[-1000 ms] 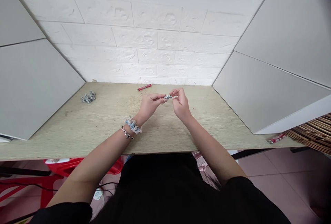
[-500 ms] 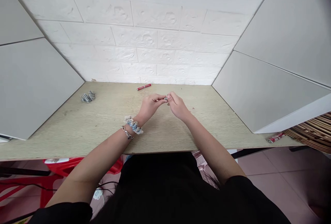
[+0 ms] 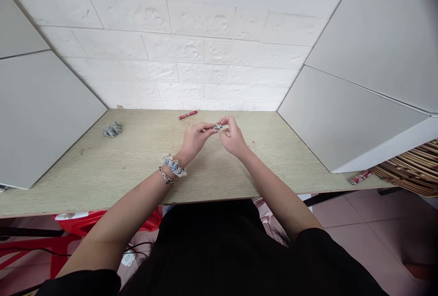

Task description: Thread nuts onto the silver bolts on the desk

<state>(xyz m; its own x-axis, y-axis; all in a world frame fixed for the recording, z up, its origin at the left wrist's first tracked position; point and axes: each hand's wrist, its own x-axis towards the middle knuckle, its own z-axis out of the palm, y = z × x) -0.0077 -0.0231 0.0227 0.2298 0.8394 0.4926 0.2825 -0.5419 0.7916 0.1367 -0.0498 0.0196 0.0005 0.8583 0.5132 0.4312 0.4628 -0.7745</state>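
Above the middle of the pale wooden table, my left hand and my right hand meet fingertip to fingertip. Between them is a small silver metal part, like a bolt with a nut; both hands pinch it, the left from the left end, the right from the right end. On my left wrist are a blue-white scrunchie and a metal bracelet.
A small heap of silver metal parts lies at the table's far left. A red pen-like stick rests by the white brick wall. Grey panels flank both sides. Another red stick and a wicker basket sit at the right.
My right hand's fingers have shifted on the metal part, closing in and then lifting again. The view has drifted slightly to the right; the hands stay in place.
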